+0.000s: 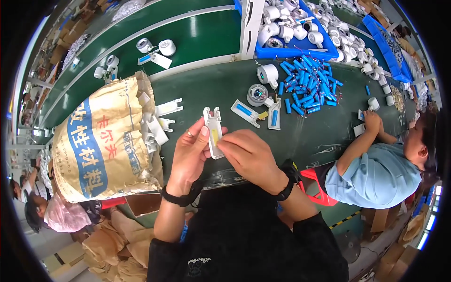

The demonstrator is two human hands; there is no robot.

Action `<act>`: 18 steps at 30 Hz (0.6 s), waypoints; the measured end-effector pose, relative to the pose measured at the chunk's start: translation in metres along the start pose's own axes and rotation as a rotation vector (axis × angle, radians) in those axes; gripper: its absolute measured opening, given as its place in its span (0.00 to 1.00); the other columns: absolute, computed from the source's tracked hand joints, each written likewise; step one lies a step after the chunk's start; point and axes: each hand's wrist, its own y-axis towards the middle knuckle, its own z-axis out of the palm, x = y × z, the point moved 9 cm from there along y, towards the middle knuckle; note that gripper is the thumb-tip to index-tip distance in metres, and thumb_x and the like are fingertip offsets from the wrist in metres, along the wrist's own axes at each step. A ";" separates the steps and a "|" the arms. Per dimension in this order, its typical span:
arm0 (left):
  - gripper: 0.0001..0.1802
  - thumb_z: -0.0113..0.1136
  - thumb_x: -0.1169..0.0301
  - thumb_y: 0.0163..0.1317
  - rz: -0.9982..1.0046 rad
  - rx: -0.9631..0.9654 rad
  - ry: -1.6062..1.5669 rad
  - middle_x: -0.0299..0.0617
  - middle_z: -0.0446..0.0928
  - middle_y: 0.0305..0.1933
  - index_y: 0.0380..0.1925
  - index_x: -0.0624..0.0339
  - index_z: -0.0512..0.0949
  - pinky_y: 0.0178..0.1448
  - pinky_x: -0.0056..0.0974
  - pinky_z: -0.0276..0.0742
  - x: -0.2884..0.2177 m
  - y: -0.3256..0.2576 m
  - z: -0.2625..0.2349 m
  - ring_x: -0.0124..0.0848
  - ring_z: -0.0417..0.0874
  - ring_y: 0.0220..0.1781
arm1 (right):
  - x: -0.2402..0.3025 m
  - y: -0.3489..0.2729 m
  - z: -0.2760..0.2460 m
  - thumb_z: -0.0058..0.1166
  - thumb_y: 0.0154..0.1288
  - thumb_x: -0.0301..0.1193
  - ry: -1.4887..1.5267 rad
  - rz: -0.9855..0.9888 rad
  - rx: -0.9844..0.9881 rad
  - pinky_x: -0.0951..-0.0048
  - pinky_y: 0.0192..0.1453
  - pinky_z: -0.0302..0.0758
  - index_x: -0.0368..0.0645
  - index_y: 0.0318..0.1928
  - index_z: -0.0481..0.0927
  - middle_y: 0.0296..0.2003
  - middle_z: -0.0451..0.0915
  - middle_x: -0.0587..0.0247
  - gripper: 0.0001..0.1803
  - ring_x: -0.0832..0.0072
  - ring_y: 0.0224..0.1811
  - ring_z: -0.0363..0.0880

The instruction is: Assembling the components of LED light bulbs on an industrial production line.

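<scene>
My left hand [189,152] grips a long white plastic casing [208,116] with two small hooked ends at its top, thumb along its left side. Inside the casing lies a pale yellow strip [215,135]. Thumb and fingertips of my right hand [251,155] are pinched together on the casing's lower right edge, covering part of it. Beyond my hands sit an open white shell [245,113] with a blue cylindrical battery inside, a second such shell [274,116], and a round white lamp-like head [258,95].
A big paper sack [101,141] of white parts stands at the left. Blue batteries [310,84] with wires are heaped at the right, below a blue tray [300,54] of white heads. A co-worker in a light blue shirt [376,164] works at the table's right.
</scene>
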 end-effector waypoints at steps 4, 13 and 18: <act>0.24 0.52 0.62 0.77 -0.024 -0.001 0.026 0.53 0.82 0.56 0.69 0.55 0.70 0.55 0.37 0.85 0.000 -0.001 0.007 0.36 0.86 0.54 | -0.002 0.001 -0.005 0.68 0.49 0.19 0.048 -0.034 -0.013 0.66 0.41 0.81 0.41 0.37 0.84 0.40 0.82 0.64 0.13 0.63 0.39 0.83; 0.25 0.55 0.66 0.76 -0.085 0.072 0.064 0.53 0.81 0.56 0.68 0.62 0.69 0.56 0.45 0.87 0.019 0.007 0.027 0.40 0.86 0.55 | -0.038 -0.016 -0.036 0.68 0.51 0.19 0.056 0.244 -0.118 0.67 0.41 0.82 0.40 0.37 0.84 0.37 0.84 0.62 0.11 0.62 0.37 0.84; 0.20 0.53 0.71 0.75 -0.240 0.175 0.049 0.46 0.83 0.50 0.63 0.66 0.71 0.53 0.39 0.86 0.100 0.026 0.095 0.32 0.87 0.48 | -0.078 -0.080 -0.147 0.61 0.64 0.18 0.012 0.487 -0.540 0.72 0.46 0.81 0.37 0.40 0.81 0.46 0.83 0.56 0.05 0.72 0.43 0.83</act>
